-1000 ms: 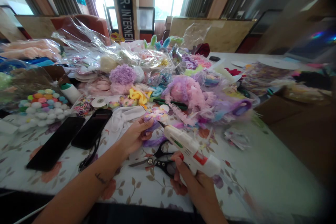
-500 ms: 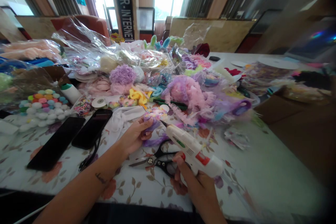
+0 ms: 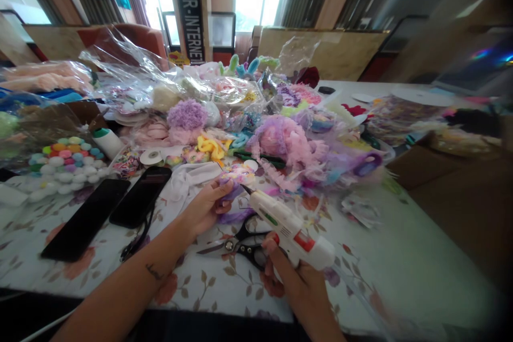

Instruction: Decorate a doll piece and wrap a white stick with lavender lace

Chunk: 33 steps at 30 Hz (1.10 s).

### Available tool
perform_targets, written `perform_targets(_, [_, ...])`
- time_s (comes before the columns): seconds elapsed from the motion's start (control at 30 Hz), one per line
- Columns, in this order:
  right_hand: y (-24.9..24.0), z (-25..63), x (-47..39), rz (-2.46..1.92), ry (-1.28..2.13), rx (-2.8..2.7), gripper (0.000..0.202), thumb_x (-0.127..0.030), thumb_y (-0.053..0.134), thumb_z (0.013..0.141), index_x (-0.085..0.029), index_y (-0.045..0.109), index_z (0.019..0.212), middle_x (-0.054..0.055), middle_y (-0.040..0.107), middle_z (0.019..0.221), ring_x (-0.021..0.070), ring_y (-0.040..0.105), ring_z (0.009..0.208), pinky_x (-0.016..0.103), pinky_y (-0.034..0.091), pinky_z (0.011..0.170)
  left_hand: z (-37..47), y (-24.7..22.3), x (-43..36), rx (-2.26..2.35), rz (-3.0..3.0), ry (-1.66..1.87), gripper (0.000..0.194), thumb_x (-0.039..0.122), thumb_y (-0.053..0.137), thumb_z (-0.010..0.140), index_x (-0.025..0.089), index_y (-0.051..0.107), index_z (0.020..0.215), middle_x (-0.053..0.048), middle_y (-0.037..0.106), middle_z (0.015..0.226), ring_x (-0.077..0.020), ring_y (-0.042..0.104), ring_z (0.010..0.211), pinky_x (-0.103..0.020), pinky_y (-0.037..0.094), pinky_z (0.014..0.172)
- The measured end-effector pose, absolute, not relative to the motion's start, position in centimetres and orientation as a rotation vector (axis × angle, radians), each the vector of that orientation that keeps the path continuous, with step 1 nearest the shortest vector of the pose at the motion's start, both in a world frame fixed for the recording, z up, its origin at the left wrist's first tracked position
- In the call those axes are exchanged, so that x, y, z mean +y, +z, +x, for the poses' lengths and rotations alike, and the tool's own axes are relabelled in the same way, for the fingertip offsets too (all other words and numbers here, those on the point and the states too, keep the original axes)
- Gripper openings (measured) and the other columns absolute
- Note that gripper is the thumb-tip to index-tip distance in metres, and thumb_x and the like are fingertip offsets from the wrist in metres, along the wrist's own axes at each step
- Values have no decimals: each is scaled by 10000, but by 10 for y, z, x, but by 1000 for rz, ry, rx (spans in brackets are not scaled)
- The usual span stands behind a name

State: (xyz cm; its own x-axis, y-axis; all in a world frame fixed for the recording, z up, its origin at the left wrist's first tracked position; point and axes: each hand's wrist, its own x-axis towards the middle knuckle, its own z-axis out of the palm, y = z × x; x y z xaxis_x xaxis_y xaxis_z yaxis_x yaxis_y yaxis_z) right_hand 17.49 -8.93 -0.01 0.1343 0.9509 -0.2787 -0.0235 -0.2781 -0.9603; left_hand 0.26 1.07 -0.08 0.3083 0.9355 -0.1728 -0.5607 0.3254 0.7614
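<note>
My left hand (image 3: 211,200) pinches a fluffy pastel craft piece (image 3: 237,173), purple with yellow and pink bits, above the flowered tablecloth. Purple ribbon-like material (image 3: 236,216) hangs below those fingers. My right hand (image 3: 294,280) is wrapped round the handle of a white hot glue gun (image 3: 286,219) with a red window in its side. Its dark nozzle points up and left, close to the craft piece; whether they touch I cannot tell. Black-handled scissors (image 3: 240,243) lie partly spread on the cloth between my hands, their grips partly behind the glue gun and right hand.
Two black phones (image 3: 86,219) (image 3: 141,195) lie to the left, near white and coloured pom-poms (image 3: 66,168). Behind my hands is a heap of yarn, pink ruffled trim (image 3: 280,141) and plastic bags. A cardboard box (image 3: 452,171) stands at the right.
The glue gun has shifted slightly left with my right hand, bringing its nozzle nearer the craft piece. My left hand has stayed almost still.
</note>
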Motion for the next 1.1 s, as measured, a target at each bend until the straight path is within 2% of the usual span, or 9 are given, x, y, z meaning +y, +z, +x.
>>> perform_targets(0.23, [-2,177,-90,-1429,1366,-872,437,-595,685,702,-179,551,713,-45,507,458,101,450,345,227,370,368,2,-2,11,665,678,1088,348,312,780,716,139,479,731,46,420,652,-16,354,483,-114,203,378])
perform_targets(0.47, [-2,177,-90,-1443,1336,-941,405,-565,681,721,-174,578,747,-39,522,454,102,466,348,203,343,356,2,-1,11,663,674,1086,346,305,767,733,143,462,733,57,390,634,-15,347,476,-110,197,373])
perform_targets(0.6, [-2,176,-90,-1464,1326,-878,405,-549,711,694,-164,588,724,-45,496,422,103,468,339,209,368,358,2,-1,11,661,674,1084,344,307,765,733,145,462,736,52,410,640,-15,351,476,-109,207,375])
perform_targets(0.9, [-4,177,-89,-1496,1326,-931,431,-594,682,699,-175,582,712,-26,528,439,122,477,358,221,354,354,2,-2,11,669,667,1087,344,313,773,725,140,476,730,54,396,631,-16,355,469,-109,203,368])
perform_targets(1.1, [-5,176,-89,-1429,1362,-842,443,-606,682,689,-180,561,700,-41,510,457,104,441,339,238,377,358,2,-1,11,659,666,1089,352,322,787,705,143,485,718,49,414,632,-19,348,471,-111,209,371])
